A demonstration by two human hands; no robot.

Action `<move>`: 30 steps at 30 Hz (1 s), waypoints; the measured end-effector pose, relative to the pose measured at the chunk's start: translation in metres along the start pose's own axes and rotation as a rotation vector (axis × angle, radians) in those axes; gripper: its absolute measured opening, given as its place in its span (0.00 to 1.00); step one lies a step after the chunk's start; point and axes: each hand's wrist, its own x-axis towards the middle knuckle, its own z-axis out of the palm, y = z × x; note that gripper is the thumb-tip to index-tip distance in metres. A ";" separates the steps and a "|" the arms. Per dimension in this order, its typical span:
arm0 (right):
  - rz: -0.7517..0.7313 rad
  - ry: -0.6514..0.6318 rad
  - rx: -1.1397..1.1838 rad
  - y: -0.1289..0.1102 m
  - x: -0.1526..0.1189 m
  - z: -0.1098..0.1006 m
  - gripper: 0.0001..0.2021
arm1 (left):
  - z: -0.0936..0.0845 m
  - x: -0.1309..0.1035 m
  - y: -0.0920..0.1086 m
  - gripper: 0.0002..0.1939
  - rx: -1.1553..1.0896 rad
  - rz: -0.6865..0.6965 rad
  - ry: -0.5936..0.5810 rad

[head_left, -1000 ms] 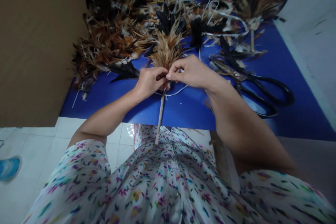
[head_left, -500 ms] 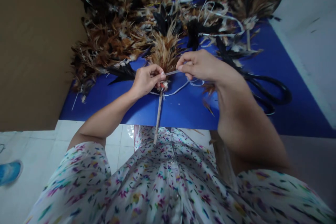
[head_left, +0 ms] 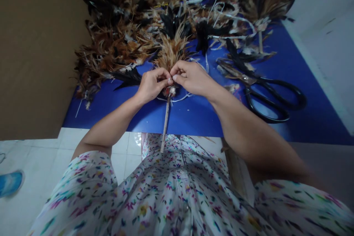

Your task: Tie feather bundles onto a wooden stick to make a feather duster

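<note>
1. Head view, hands and bundle: the left hand (head_left: 152, 85) is pinching the base of the feather bundle (head_left: 170, 52), which is lying mid-table towards the near edge, its stick (head_left: 165, 125) pointing near. The right hand (head_left: 195, 77) is meeting it there with bent fingers; whether those are gripping anything, I cannot tell.
2. Head view, risks: the white strip (head_left: 181, 99) is curving beside the base, so it could snag or twist if pulled carelessly. A loosening left pinch could let feathers splay or slip. The large scissors (head_left: 271, 97) are lying to the right with their blades pointing far, where a wide right-arm sweep could knock them.
3. Head view, containers: cardboard (head_left: 30, 51) is standing at the left; whether it belongs to a box holding anything, I cannot tell. Loose feathers (head_left: 113, 48) are lying directly on the blue table (head_left: 199, 118).
</note>
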 end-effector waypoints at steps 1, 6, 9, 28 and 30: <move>0.006 0.006 0.013 0.001 0.001 0.001 0.04 | -0.001 0.000 0.000 0.14 0.007 0.000 0.001; 0.051 0.031 0.049 -0.001 0.003 0.001 0.03 | -0.005 0.002 0.001 0.17 0.024 -0.019 0.004; 0.046 0.040 0.040 0.001 0.004 0.002 0.05 | -0.008 0.003 0.001 0.18 0.022 -0.037 0.007; -0.035 0.116 -0.011 0.008 0.006 0.010 0.07 | -0.013 0.006 -0.004 0.26 -0.344 -0.312 -0.024; -0.039 0.136 0.001 0.009 0.006 0.011 0.07 | -0.013 0.007 -0.004 0.27 -0.358 -0.337 -0.031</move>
